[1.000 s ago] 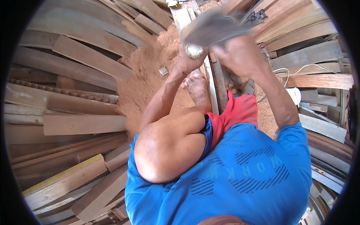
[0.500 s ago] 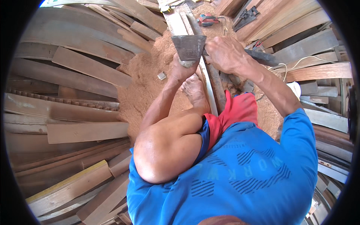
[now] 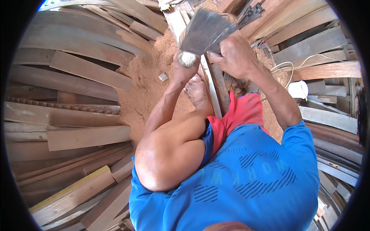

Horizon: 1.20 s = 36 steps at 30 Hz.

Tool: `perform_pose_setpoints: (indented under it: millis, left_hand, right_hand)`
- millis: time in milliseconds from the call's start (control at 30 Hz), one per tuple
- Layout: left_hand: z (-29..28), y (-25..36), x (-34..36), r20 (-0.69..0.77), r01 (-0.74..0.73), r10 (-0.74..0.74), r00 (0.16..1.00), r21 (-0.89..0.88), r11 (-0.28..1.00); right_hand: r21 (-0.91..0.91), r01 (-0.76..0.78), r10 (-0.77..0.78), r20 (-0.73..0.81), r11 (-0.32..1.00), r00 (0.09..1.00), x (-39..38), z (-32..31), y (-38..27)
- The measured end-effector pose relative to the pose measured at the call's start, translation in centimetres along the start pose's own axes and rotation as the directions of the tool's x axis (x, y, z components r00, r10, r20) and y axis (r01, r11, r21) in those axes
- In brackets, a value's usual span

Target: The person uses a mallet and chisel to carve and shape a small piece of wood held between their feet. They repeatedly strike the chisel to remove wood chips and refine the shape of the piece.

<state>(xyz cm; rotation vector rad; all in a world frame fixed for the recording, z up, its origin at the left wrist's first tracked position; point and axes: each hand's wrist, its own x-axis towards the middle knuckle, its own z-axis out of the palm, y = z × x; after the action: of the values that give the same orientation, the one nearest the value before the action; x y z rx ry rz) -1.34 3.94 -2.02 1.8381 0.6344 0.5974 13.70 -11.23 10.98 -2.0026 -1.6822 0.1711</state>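
My right hand (image 3: 239, 57) is closed round the handle of a hatchet (image 3: 208, 32) with a broad dark blade, smeared by motion. The handle is mostly hidden behind the hand. Just below the blade, my left hand (image 3: 181, 71) grips a round wooden stick (image 3: 187, 58), its pale end facing up. The blade overlaps the stick in the view; I cannot tell whether they touch. Beneath my hands runs a narrow pale board (image 3: 211, 82), with my bare foot (image 3: 197, 90) beside it.
Sawdust (image 3: 144, 77) covers the floor, with a small pale block (image 3: 163, 77) on it. Planks (image 3: 88, 69) are stacked on both sides. A yellow tape measure (image 3: 165, 7) lies far ahead. At the right are a white container (image 3: 298, 89) and a pale cable (image 3: 291, 73).
The hatchet blade has risen and tilted, and my right hand has turned with it. My left hand still holds the stick, its end now more visible.
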Motion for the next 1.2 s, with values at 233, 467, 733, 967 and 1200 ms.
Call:
perform_pose_setpoints:
  millis: [233,467,733,967,1200]
  left_hand:
    - [0.9,0.3,2.5,-0.137,-0.035,0.025,0.99,-0.071,0.997]
    - [-1.1,-1.9,0.3,-0.041,-0.224,0.226,0.973,0.05,0.973]
    - [0.4,-0.7,-2.2,-0.009,-0.262,0.266,0.964,0.148,0.954]
    - [-0.4,-1.3,-2.3,0.111,-0.338,0.32,0.941,0.248,0.908]
    - [1.8,0.1,1.5,-0.192,-0.164,0.161,0.968,0.0,0.986]
  right_hand:
    - [0.432,0.084,0.084,-0.356,0.898,0.931,-0.2,-2.0,-1.3]
    - [0.295,0.205,-0.082,-0.382,0.933,0.921,-0.2,-2.7,-2.8]
    - [-0.051,0.101,-0.106,-0.12,0.994,0.987,-0.5,2.1,-0.1]
    - [-0.176,0.034,0.003,0.206,0.984,0.978,-0.1,3.2,-0.1]
    - [0.359,0.001,0.07,-0.185,0.933,0.98,-1.8,1.5,-0.1]
